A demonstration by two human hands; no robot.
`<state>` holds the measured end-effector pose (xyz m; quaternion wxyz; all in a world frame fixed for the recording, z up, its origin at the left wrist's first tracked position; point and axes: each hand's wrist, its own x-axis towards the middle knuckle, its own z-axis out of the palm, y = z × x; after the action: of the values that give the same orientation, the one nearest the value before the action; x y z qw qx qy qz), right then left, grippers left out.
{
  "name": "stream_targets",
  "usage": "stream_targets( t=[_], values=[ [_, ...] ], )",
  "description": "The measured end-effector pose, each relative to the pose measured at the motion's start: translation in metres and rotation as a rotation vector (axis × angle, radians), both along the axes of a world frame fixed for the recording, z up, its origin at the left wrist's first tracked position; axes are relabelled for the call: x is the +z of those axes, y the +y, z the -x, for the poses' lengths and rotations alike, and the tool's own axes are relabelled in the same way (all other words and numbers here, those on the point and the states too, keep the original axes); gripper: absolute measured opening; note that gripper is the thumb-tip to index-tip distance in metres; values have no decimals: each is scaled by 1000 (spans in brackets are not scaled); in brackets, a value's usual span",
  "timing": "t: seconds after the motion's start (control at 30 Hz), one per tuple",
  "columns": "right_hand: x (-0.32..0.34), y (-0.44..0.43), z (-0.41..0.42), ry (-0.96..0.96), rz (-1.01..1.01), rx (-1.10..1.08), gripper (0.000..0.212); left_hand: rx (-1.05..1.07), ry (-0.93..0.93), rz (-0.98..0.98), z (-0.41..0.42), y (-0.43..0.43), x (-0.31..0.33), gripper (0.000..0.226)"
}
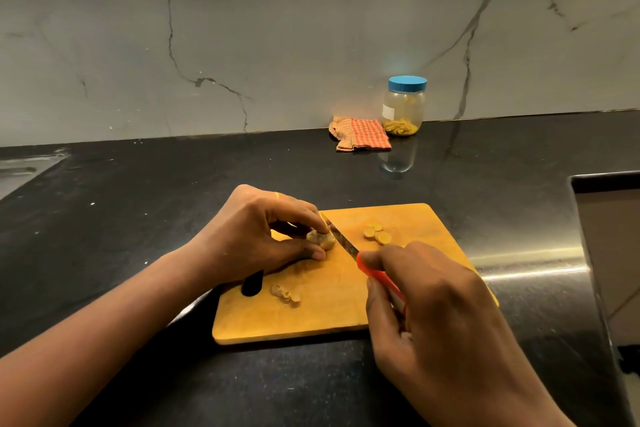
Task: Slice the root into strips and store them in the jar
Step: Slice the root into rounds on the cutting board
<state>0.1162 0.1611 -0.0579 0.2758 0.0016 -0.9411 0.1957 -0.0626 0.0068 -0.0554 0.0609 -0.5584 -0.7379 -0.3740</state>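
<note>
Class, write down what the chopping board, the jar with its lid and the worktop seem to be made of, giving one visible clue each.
Rectangular yellow-brown chopping board: probably wood or bamboo, matt, faint grain.
Clear round jar: transparent plastic or glass, undecidable; its blue lid looks like plastic.
Black worktop: polished stone, likely granite, speckled and reflecting the jar.

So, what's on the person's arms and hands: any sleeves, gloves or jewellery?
No gloves, and no sleeves in view on either arm. The left hand has a thin yellow ring on one of its fingers. The right hand shows no ring, and neither wrist shows a watch or bracelet.
</note>
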Motion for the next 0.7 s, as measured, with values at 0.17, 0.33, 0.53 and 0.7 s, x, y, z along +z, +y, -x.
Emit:
stream_targets(
  t=[0.17,0.33,0.53,0.7],
  values=[
    [-2,3,-1,11,13,8,30,20,32,50,2,-1,2,28],
    [-1,4,0,19,29,27,27,31,46,61,0,-1,4,28],
    [0,6,1,33,31,49,22,33,31,70,1,-1,4,31],
    [6,6,10,-2,21,76,13,40,27,65,-2,-1,3,32]
  ],
)
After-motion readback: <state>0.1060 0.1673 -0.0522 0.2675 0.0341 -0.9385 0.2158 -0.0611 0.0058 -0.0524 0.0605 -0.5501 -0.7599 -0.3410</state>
